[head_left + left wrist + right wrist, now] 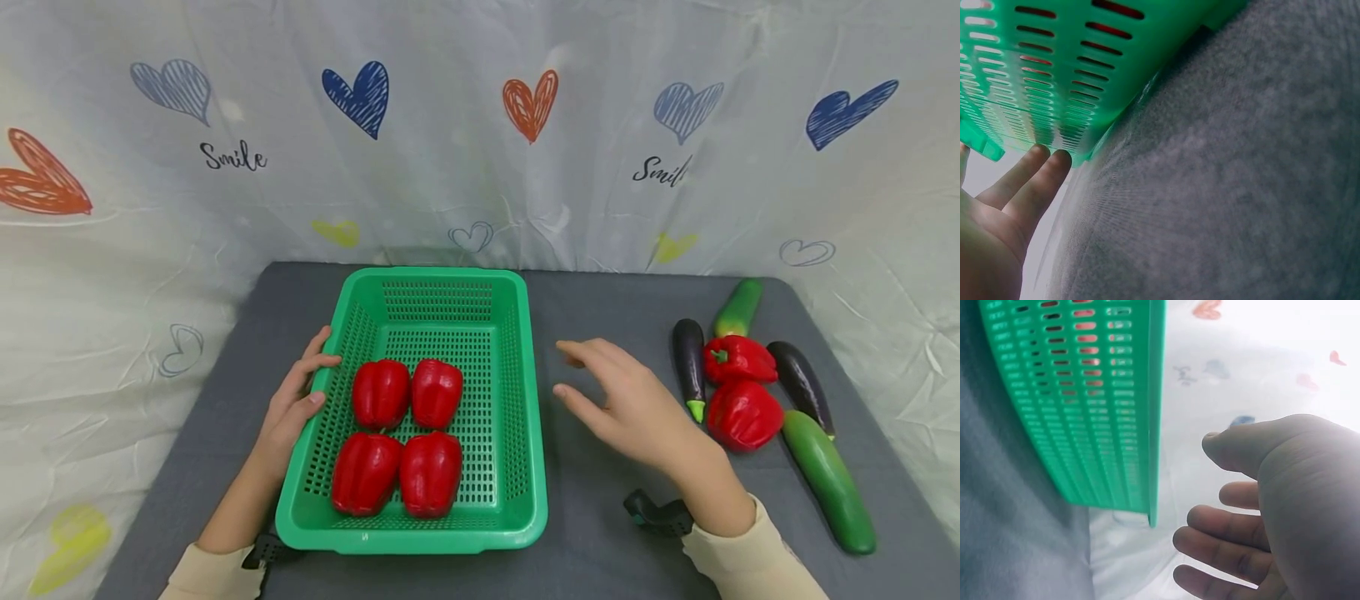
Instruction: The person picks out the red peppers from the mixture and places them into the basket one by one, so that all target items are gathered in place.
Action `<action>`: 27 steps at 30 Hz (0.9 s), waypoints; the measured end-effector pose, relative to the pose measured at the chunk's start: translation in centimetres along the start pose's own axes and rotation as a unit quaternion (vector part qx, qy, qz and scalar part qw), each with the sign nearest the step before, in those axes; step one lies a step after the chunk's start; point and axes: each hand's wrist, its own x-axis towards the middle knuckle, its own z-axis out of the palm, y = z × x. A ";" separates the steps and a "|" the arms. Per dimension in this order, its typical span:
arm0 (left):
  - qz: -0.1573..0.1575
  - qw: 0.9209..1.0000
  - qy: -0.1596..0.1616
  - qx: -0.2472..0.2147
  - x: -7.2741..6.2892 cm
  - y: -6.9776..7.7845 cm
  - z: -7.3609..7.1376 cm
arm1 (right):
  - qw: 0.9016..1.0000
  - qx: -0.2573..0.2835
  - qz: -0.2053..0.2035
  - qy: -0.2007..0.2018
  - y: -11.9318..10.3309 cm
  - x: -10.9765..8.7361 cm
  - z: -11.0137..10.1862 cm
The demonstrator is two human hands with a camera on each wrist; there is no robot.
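Note:
A green perforated plastic basket (514, 467) stands on the grey cloth, with two pairs of red bell peppers (431, 475) inside, toward its left half. My left hand (288, 408) is at the basket's left side, its thumb and fingertips right at the rim. In the left wrist view its fingers (1041, 181) reach fairly straight along the outer wall. To the right of the basket, my right hand (637, 408) hovers with relaxed fingers and holds nothing. The right wrist view shows its thumb and fingers spread apart, with the basket's wall (1085, 425) beyond them.
On the right lie two more red bell peppers (744, 415), two dark eggplants (688, 358) (801, 383), a green vegetable with a pale end (738, 308) and a long green cucumber-like vegetable (828, 479). A white curtain (450, 167) printed with hearts hangs behind the table.

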 end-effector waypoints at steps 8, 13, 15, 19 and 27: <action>0.003 1.000 0.002 -0.006 0.0 0.3 0.2 | 1.000 -0.020 0.023 0.004 1.2 -1.2 -0.8; 0.011 1.000 0.001 -0.013 0.1 0.5 0.3 | 0.999 -0.025 0.035 0.005 1.7 -1.8 -1.2; 0.014 1.000 -0.001 -0.015 0.2 0.5 0.4 | 0.999 -0.030 0.040 0.006 2.0 -2.1 -1.3; 0.010 1.000 0.002 -0.012 0.2 0.5 0.4 | 0.998 -0.041 0.054 0.007 2.4 -2.5 -1.6; -0.003 1.000 0.012 -0.011 0.1 0.1 0.3 | 0.996 -0.051 0.065 0.017 3.0 -3.2 -2.3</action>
